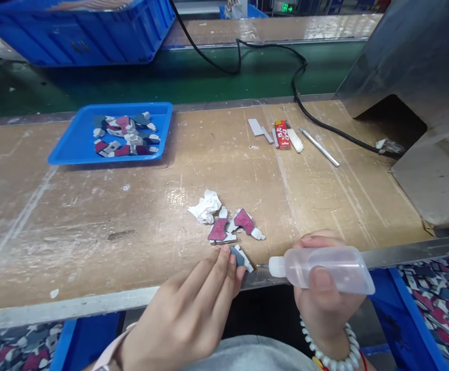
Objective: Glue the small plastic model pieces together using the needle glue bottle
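Note:
My right hand is wrapped round a translucent squeeze bottle with a white cap. The bottle lies tilted nearly level, and its thin needle tip points left, close to a small grey-and-white piece. That piece is at the front edge of the bench, gripped by the fingers of my left hand, which partly hide it. Just beyond my left fingertips lie two similar pieces with maroon faces, one maroon piece on the left and another maroon piece on the right. Crumpled white tissue sits behind them.
A blue tray with several pieces stands back left. A red lighter, a metal pen-like tool and a black cable lie back right. A metal housing borders the right. Blue bins of pieces flank me below the bench.

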A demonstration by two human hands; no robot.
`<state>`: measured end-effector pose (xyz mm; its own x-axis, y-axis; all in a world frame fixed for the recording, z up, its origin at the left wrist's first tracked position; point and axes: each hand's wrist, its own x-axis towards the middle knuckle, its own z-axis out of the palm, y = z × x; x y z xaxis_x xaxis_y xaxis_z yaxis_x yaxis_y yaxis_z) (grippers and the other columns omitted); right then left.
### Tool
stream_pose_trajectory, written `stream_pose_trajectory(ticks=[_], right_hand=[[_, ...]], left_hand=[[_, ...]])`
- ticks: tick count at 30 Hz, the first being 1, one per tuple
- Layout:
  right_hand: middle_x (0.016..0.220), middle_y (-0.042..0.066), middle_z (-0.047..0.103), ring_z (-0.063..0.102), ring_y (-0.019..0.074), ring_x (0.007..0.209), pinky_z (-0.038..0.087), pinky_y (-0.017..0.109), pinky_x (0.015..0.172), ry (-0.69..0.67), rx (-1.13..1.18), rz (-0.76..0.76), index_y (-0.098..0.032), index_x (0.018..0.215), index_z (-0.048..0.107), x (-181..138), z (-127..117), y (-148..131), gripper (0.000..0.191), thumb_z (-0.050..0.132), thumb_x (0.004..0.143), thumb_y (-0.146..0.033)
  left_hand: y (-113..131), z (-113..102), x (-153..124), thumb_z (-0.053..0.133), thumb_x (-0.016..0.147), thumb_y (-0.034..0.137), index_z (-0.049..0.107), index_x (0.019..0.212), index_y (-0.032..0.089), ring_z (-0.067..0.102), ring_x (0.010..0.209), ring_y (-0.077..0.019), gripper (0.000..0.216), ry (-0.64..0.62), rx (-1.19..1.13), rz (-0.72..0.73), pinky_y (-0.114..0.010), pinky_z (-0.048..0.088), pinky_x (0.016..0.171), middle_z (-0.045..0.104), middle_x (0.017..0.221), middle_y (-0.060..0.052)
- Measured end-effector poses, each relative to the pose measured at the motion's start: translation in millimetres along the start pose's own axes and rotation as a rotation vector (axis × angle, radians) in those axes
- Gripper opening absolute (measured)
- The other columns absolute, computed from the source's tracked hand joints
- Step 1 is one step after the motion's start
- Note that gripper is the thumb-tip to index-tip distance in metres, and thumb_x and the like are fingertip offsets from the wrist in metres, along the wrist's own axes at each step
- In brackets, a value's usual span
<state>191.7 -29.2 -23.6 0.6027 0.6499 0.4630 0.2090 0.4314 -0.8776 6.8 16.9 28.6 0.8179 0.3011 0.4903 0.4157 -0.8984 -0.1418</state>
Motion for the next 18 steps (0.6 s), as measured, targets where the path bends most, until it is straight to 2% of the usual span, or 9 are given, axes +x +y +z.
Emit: stream_pose_trajectory(ticks=[3,10,18], right_hand=[[0.084,0.001,0.06,0.059,0.0188,0.079,0.046,0.033,0.065,-0.008,-0.049,-0.053,-0.022,0.094,0.068,0.7,0.6,-0.1,0.019,0.071,0.084,-0.038],[0.086,-0.002,0.064,0.062,0.0132,0.078,0.05,0.027,0.069,-0.14,-0.123,-0.043,-0.02,0.097,0.066,5.1,-1.6,-8.9,0.022,0.076,0.08,-0.031],[0.083,-0.001,0.064,0.064,0.0134,0.072,0.053,0.027,0.065,-0.159,-0.123,-0.046,-0.019,0.095,0.065,7.8,1.9,-14.7,0.026,0.079,0.075,-0.029]], left_hand=[[3.2,6.1,-2.5,0.074,0.084,0.001,0.068,0.093,-0.003,0.078,0.074,-0.0284,0.011,0.069,0.023,0.033,-0.035,0.064,0.055,0.079,0.093,-0.02],[7.3,17.2,-12.6,0.08,0.078,-0.003,0.07,0.09,0.001,0.078,0.081,-0.021,0.016,0.178,-0.061,-0.1,-0.03,0.062,0.071,0.08,0.088,-0.014],[8.4,13.1,-13.5,0.08,0.077,-0.003,0.07,0.089,0.003,0.077,0.085,-0.0201,0.017,0.109,-0.107,-0.161,-0.028,0.061,0.081,0.079,0.088,-0.012]])
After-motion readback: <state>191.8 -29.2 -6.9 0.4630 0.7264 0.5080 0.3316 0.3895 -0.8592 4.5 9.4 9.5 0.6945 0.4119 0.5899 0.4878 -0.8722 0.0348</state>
